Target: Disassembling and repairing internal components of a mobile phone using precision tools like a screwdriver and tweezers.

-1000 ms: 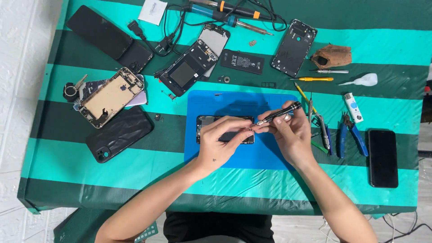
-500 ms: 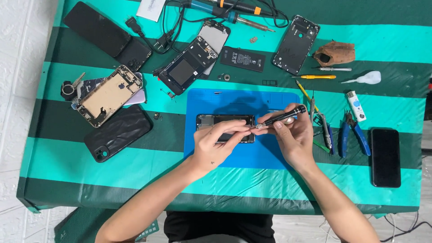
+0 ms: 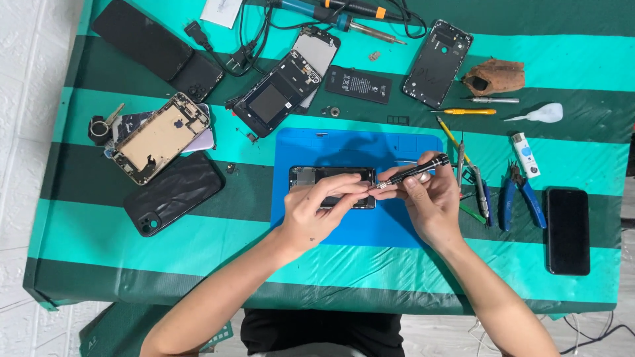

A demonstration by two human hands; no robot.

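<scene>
Green-and-teal striped cloth covers the tabletop (image 3: 132, 264), with a blue rubber work mat (image 3: 370, 225) at its middle. On the mat lies an opened black phone chassis (image 3: 311, 177), long axis running left-right. The left hand (image 3: 316, 213) pinches its lower edge; the right hand (image 3: 426, 201) grips a slim black screwdriver (image 3: 413, 172), tip pointing left at the chassis's right end.

Looks like a phone repair bench — small workshop rather than a home desk. Striped green cloth (image 3: 99, 218) over the table, with a blue work mat (image 3: 357, 228) in the middle. Strewn with gutted phones (image 3: 162, 137), a loose battery (image 3: 358, 84), a soldering iron (image 3: 344, 14), pliers (image 3: 519, 195) and small screwdrivers (image 3: 466, 112) — tools of the trade.
</scene>
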